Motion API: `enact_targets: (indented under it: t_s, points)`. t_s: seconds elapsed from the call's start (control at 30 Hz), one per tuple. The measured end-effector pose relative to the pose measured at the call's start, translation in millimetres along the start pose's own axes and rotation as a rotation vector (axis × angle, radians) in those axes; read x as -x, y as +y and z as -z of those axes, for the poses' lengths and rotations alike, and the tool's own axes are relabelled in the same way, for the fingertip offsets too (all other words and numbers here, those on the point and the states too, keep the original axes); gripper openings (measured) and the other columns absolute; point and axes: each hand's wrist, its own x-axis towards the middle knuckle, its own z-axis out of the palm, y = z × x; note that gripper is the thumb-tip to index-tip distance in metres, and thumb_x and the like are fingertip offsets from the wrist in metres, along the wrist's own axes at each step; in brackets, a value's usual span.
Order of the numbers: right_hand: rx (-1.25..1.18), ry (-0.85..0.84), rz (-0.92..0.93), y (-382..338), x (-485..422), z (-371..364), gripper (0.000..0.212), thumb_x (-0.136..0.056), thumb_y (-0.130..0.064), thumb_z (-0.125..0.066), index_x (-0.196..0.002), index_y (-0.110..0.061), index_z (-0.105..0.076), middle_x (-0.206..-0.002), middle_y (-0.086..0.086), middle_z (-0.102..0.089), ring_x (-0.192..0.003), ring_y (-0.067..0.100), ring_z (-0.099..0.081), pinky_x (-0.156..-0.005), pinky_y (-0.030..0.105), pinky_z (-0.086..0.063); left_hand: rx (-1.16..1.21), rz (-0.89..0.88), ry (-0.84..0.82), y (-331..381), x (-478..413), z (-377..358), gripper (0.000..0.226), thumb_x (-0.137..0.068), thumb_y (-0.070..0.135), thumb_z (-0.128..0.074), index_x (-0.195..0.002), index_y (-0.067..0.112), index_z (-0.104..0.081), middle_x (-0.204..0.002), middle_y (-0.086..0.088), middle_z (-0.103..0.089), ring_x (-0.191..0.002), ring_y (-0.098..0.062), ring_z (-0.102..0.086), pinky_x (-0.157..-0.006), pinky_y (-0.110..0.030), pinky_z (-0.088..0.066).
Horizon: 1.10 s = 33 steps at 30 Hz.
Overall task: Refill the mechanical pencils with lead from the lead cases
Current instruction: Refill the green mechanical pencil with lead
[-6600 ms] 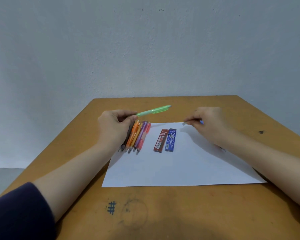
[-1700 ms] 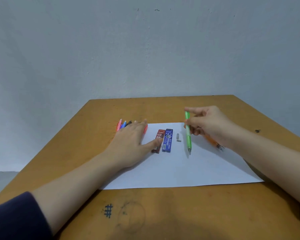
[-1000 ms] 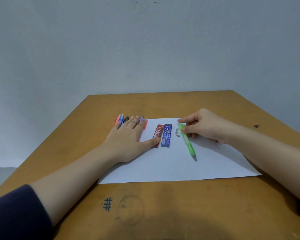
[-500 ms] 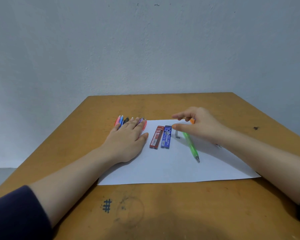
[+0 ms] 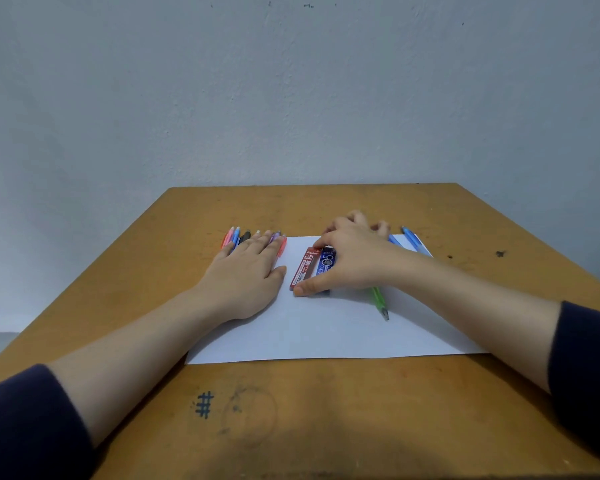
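The left hand (image 5: 246, 271) lies flat with straight fingers on a row of mechanical pencils (image 5: 234, 237) at the left edge of a sheet of white paper (image 5: 326, 334) on the wooden table (image 5: 326, 207). The right hand (image 5: 355, 261) arches over the red lead case (image 5: 303, 266) and the blue lead case (image 5: 327, 262), which lie side by side on the paper, its thumb across their near ends and its forefinger at their far ends; whether it actually grips either case cannot be told. A green mechanical pencil (image 5: 379, 301) lies on the paper partly under this hand, and two blue pencils (image 5: 411, 239) lie beyond it.
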Motion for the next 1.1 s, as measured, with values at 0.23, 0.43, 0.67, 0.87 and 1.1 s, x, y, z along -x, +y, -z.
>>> enact_targets:
  t_s: [0.23, 0.43, 0.67, 0.87, 1.1]
  points:
    - [-0.110, 0.105, -0.022, -3, 2, 1, 0.083, -0.046, -0.074, -0.074, -0.114, -0.031, -0.053, -0.116, -0.010, -0.042, -0.123, 0.012, -0.020, -0.091, 0.038, -0.021, 0.000, 0.002, 0.006, 1, -1, 0, 0.057, -0.102, 0.042, -0.021, -0.153, 0.026, -0.001, -0.161, 0.005, 0.001, -0.147, -0.010, 0.003, -0.119, -0.036, 0.000]
    - [-0.723, 0.412, 0.031, 0, 8, 6, 0.031, -0.059, -0.025, -0.088, -0.072, -0.028, -0.060, -0.077, -0.016, -0.061, -0.079, 0.004, -0.056, -0.069, 0.017, -0.041, 0.015, 0.004, 0.017, 1, 0, 1, 0.057, -0.102, 0.043, -0.023, -0.153, 0.027, -0.003, -0.161, 0.005, 0.000, -0.147, -0.011, 0.001, -0.119, -0.036, -0.001]
    - [-1.206, 0.496, 0.005, 5, 16, 10, 0.013, -0.074, 0.003, -0.075, -0.075, -0.004, -0.064, -0.072, 0.013, -0.069, -0.057, 0.013, -0.062, -0.055, 0.021, -0.050, 0.236, -0.054, 0.208, -1, -1, -1, 0.050, -0.100, 0.034, -0.037, -0.149, 0.023, -0.031, -0.155, 0.006, -0.030, -0.144, -0.010, -0.022, -0.117, -0.033, -0.016]
    - [-1.486, 0.470, -0.048, 5, 19, 10, 0.009, -0.080, 0.006, -0.067, -0.077, -0.001, -0.063, -0.069, 0.013, -0.069, -0.055, 0.018, -0.064, -0.062, 0.024, -0.056, 0.527, -0.259, 0.582, 13, 10, 7, 0.047, -0.087, 0.041, -0.050, -0.128, 0.021, -0.061, -0.123, 0.006, -0.064, -0.114, -0.009, -0.056, -0.101, -0.034, -0.042]
    - [-1.710, 0.348, -0.060, 1, 23, 12, 0.007, -0.081, 0.005, -0.065, -0.087, 0.001, -0.063, -0.075, 0.014, -0.071, -0.058, 0.019, -0.066, -0.063, 0.022, -0.056, 0.441, -0.437, 0.845, 10, 8, 6, 0.038, -0.082, 0.030, -0.064, -0.111, 0.008, -0.070, -0.089, -0.001, -0.071, -0.076, -0.009, -0.057, -0.068, -0.027, -0.047]
